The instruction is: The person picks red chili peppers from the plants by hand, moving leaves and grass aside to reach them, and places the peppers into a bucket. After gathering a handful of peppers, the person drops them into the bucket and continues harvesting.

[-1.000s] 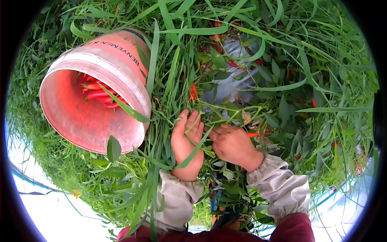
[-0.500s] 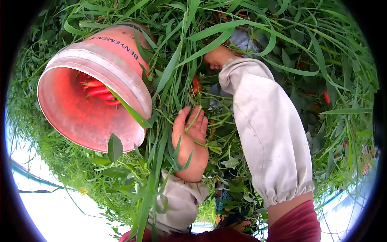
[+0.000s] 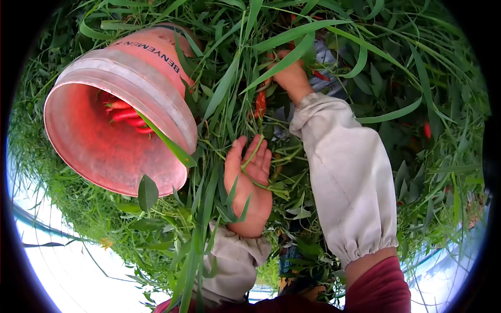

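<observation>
My left hand (image 3: 249, 190) lies palm up among the stems, its fingers stretched out and slightly curled, with a green stem (image 3: 252, 153) crossing the palm. Higher up, my right hand (image 3: 294, 78) reaches into the foliage; a long grass blade and leaves cover its fingers, so their grip is hidden. Just left of it hangs a red chili pepper (image 3: 260, 104), apart from the left fingertips. Another red chili (image 3: 320, 75) shows right of the right hand. At the left, a reddish bucket (image 3: 130, 73) lies tilted with its mouth toward me, several red chilies (image 3: 125, 115) inside.
Long grass blades (image 3: 300, 29) arch over the right hand. Dense leafy plants surround both arms, and grey plastic sheeting (image 3: 324, 55) shows through behind them. A further red chili (image 3: 427, 130) hangs at the right. One leaf blade (image 3: 166, 140) crosses the bucket's rim.
My right hand has moved slightly up and right, its forearm shifting with it, and more of the red chili beside it shows. My left hand is nearly still.
</observation>
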Tool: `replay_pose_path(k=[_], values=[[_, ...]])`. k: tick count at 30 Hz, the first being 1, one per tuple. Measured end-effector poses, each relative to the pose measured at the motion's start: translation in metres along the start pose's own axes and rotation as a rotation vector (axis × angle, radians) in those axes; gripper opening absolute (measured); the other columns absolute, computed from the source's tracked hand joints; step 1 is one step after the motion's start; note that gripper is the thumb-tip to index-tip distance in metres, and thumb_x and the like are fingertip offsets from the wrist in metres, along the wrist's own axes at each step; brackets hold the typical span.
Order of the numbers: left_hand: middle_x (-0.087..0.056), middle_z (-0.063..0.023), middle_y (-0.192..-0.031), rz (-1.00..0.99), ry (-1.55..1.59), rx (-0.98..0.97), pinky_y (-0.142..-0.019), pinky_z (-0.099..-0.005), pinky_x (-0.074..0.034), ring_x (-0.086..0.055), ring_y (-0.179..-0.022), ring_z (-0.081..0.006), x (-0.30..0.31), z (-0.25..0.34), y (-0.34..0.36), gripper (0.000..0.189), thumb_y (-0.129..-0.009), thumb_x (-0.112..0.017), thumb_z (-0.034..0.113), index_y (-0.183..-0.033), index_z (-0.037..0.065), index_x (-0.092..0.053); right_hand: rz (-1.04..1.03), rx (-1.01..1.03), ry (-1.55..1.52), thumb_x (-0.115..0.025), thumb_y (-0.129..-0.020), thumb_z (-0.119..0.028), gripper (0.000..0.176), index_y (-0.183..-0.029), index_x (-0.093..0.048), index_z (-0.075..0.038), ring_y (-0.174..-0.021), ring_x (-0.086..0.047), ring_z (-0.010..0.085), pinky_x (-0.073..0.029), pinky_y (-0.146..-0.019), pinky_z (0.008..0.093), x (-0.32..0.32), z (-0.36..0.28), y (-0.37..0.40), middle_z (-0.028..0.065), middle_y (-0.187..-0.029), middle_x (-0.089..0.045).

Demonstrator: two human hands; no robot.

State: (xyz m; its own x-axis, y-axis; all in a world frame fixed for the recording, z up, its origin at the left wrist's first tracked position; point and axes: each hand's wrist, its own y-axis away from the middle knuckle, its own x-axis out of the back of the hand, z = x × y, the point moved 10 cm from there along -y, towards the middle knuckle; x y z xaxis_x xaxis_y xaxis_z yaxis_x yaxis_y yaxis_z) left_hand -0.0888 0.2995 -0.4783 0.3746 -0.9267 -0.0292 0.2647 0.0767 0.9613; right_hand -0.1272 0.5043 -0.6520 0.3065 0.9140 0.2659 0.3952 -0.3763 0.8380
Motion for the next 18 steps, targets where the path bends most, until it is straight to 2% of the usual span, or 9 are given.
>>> replay_pose_path(k=[4,6,9,10,12,13,16,17,18], values=[[-0.055,-0.0238,-0.126,0.02,0.001,-0.004,-0.106,-0.0416,-0.04,-0.053,-0.12,-0.0324,-0.002,0.002,0.001,0.043,-0.095,-0.054,0.034,-0.121,0.0,-0.047,0.341,0.489,0.381,-0.068,-0.073,-0.014,0.022,-0.087,-0.063,0.002,-0.078,-0.064,0.0369,-0.054,-0.07,0.0406,0.046,-0.083,0.084,0.0172,-0.086,-0.064],[-0.055,-0.0227,-0.126,0.021,-0.01,-0.002,-0.106,-0.0415,-0.04,-0.053,-0.12,-0.0311,-0.002,0.001,0.0,0.042,-0.096,-0.053,0.034,-0.121,0.0,-0.047,0.37,0.764,0.452,-0.07,-0.074,-0.012,0.02,-0.091,-0.063,-0.005,-0.076,-0.065,0.0312,-0.052,-0.063,0.0419,0.036,-0.122,0.145,0.0106,-0.086,-0.062],[-0.057,-0.0093,-0.125,-0.054,-0.028,-0.053,-0.102,-0.0378,-0.043,-0.055,-0.117,-0.0252,-0.008,0.005,-0.002,0.04,-0.102,-0.037,0.037,-0.13,0.01,-0.045,0.092,0.968,0.542,-0.062,-0.075,-0.009,0.016,-0.091,-0.061,-0.008,-0.081,-0.063,0.0279,-0.053,-0.064,0.0391,-0.008,-0.145,0.209,0.0085,-0.094,-0.059],[-0.056,-0.0054,-0.126,-0.202,0.108,-0.122,-0.102,-0.0384,-0.043,-0.054,-0.118,-0.0248,-0.025,0.008,0.006,0.04,-0.103,-0.034,0.037,-0.135,0.014,-0.042,-0.035,1.001,0.59,-0.06,-0.076,-0.008,0.015,-0.091,-0.06,-0.008,-0.082,-0.062,0.0277,-0.053,-0.064,0.0379,-0.02,-0.148,0.223,0.0081,-0.095,-0.058],[-0.052,-0.012,-0.13,-0.265,0.119,-0.113,-0.104,-0.041,-0.041,-0.051,-0.122,-0.0266,-0.03,0.009,0.005,0.048,-0.101,-0.041,0.041,-0.135,0.007,-0.04,-0.124,1.006,0.595,-0.057,-0.078,-0.007,0.021,-0.099,-0.063,-0.009,-0.08,-0.063,0.0272,-0.054,-0.064,0.0353,-0.024,-0.143,0.224,0.0091,-0.098,-0.058],[-0.052,-0.012,-0.13,-0.264,0.118,-0.11,-0.104,-0.041,-0.041,-0.051,-0.122,-0.0266,-0.03,0.011,0.005,0.048,-0.101,-0.041,0.041,-0.135,0.007,-0.04,-0.02,0.998,0.518,-0.058,-0.078,-0.006,0.027,-0.104,-0.063,-0.01,-0.08,-0.064,0.0286,-0.054,-0.065,0.0356,-0.008,-0.141,0.214,0.0102,-0.103,-0.06],[-0.051,-0.0275,-0.126,0.013,-0.015,-0.04,-0.106,-0.0436,-0.04,-0.051,-0.12,-0.0333,-0.007,0.006,-0.001,0.067,-0.093,-0.057,0.047,-0.128,-0.006,-0.038,0.274,0.828,0.373,-0.057,-0.078,0.006,0.044,-0.118,-0.061,-0.011,-0.079,-0.067,0.0334,-0.054,-0.066,0.0407,0.062,-0.132,0.176,0.0149,-0.118,-0.063],[-0.053,-0.0269,-0.125,0.004,-0.014,-0.043,-0.106,-0.0435,-0.04,-0.052,-0.119,-0.0332,-0.007,0.006,-0.001,0.065,-0.094,-0.056,0.047,-0.128,-0.006,-0.039,0.42,0.762,0.345,-0.057,-0.081,0.003,0.039,-0.117,-0.061,-0.01,-0.079,-0.067,0.0323,-0.053,-0.063,0.0381,0.093,-0.124,0.165,0.0161,-0.11,-0.066],[-0.054,-0.0263,-0.124,-0.005,-0.013,-0.046,-0.106,-0.0434,-0.04,-0.053,-0.118,-0.0331,-0.006,0.007,-0.002,0.062,-0.095,-0.055,0.046,-0.128,-0.005,-0.04,0.465,0.47,0.428,-0.058,-0.084,-0.002,0.028,-0.111,-0.063,-0.006,-0.076,-0.067,0.0311,-0.051,-0.061,0.0365,0.118,-0.102,0.138,0.0163,-0.098,-0.068]])
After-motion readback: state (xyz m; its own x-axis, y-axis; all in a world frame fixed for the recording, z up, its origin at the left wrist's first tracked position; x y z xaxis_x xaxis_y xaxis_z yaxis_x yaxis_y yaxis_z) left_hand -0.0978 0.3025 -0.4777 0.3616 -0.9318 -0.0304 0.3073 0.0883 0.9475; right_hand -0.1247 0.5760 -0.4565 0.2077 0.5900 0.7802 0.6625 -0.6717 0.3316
